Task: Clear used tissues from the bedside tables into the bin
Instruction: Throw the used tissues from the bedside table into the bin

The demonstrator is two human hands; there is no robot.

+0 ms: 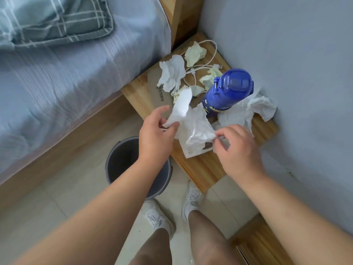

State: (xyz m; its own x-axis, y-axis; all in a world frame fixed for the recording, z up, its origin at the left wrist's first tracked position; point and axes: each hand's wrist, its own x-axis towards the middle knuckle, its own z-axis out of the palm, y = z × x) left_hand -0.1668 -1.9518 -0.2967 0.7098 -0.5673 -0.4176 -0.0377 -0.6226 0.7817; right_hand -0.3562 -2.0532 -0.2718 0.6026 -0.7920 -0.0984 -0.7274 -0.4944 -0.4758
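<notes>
White shoes (158,217) stand by the grey bin (116,155), which sits on the floor (47,197) just beside the wooden table (206,169). Above the table's near edge, the left hand (154,134) pinches one side of a white tissue (193,121) and the right hand (238,150) pinches the other, over a pack (193,151). Beyond stands a blue bottle (229,88). Crumpled tissues (172,73) lie around it among a cable (200,69). The bed (76,77) lies to the left.
</notes>
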